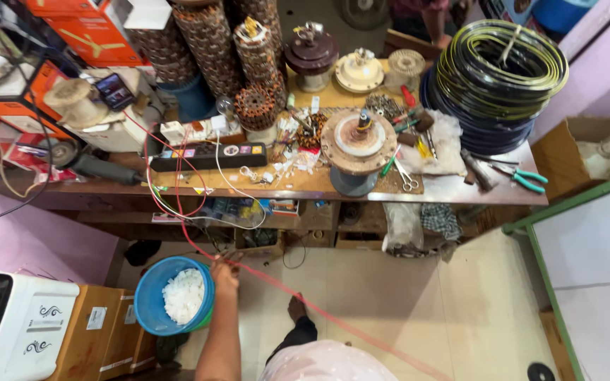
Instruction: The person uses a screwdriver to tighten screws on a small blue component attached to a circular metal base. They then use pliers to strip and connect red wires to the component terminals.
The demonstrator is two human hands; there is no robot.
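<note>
Workshop floor of pale tiles, with a long wooden workbench across the middle of the frame, seen from above; items as follows: one left hand, mine, arm rising from the lower centre, fingers closed, as far as I can judge, around a red wire; the wire runs from the clutter at the bench's left-centre down to my grip, then slants off to the lower right, where the frame edge cuts it; one blue bucket just left of the hand, part-filled with white scraps; one black power strip on the bench above; one round motor housing at centre, scissors just right of it, green-handled pliers further right; one large coil of black cable at upper right; one angle grinder at the left end; stacks of wound stators along the back; step in hand, by my reading: a length of wire drawn out taut from the bench, about midway along its visible run; any further pull would call for a firm pinch and a line that keeps the strand clear of the loose white wire looping beside it; not shown: my right hand, both ends of the red wire, the exact set of my fingertips at this size; a second person at the top edge is cut to a forearm
</note>
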